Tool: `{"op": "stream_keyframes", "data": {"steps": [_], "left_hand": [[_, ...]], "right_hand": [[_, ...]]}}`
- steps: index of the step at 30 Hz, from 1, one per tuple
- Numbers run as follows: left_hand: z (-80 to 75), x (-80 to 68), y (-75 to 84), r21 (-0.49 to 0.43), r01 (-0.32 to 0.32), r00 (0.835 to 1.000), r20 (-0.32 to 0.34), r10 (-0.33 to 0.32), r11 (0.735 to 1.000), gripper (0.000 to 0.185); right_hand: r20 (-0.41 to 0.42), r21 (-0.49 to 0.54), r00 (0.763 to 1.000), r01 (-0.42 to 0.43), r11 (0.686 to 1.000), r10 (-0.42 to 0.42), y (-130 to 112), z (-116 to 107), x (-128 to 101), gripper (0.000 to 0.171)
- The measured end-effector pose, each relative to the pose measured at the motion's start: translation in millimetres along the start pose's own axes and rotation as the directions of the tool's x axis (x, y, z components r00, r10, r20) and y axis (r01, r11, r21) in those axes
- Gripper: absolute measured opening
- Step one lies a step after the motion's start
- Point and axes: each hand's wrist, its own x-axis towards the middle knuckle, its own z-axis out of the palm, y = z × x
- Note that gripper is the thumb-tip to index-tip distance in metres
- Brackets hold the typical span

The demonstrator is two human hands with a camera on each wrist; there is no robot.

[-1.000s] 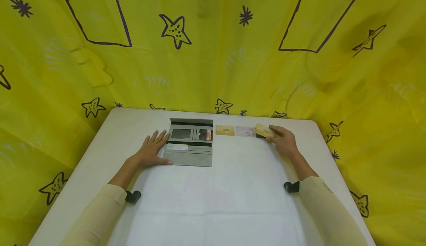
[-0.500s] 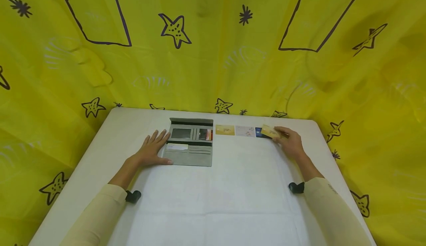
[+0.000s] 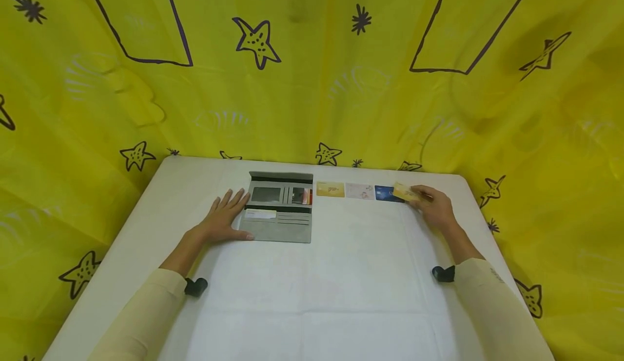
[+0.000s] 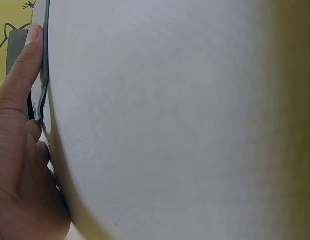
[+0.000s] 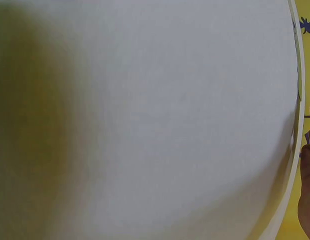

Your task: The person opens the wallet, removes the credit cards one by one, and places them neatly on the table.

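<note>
An open grey wallet (image 3: 279, 213) lies flat at the back of the white table (image 3: 312, 274), with cards in its upper slots. My left hand (image 3: 221, 219) rests flat on the table with straight fingers, its thumb (image 4: 17, 75) touching the wallet's left edge. Right of the wallet lies a row of cards: a gold card (image 3: 330, 189), a white card (image 3: 359, 191) and a blue card (image 3: 388, 193). My right hand (image 3: 434, 208) pinches another gold card (image 3: 404, 192) just above the right end of the blue card.
Yellow cloth with stars and outlined shapes (image 3: 312, 68) hangs round the table on the back and both sides. The table's back edge runs close behind the cards. Both wrist views show mostly bare white tabletop (image 5: 170, 110).
My right hand has carried the gold card to the right, uncovering the blue card on the table. The left hand and wallet have stayed where they were.
</note>
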Motion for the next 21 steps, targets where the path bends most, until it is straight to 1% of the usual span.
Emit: {"op": "stream_keyframes", "data": {"steps": [6,11,17,21], "left_hand": [[-0.7,0.9,0.2,0.011,-0.003,1.000,0.006,0.003,1.000,0.121],[-1.2,0.0,1.3,0.000,-0.009,1.000,0.001,0.009,1.000,0.121],[-0.7,0.0,1.3,0.011,0.006,1.000,0.011,-0.006,1.000,0.121],[-1.6,0.1,1.0,0.013,0.010,1.000,0.010,-0.010,1.000,0.121]], "right_hand": [[0.024,-0.029,1.000,-0.019,0.999,0.020,6.5,-5.2,-1.5,0.041],[0.040,-0.042,0.999,-0.026,0.999,0.028,10.7,-9.6,-0.9,0.042],[0.060,-0.065,0.998,-0.017,0.998,0.021,14.9,-14.2,0.8,0.041],[0.091,-0.062,0.995,-0.024,0.998,0.030,16.1,-18.0,1.8,0.043]]}}
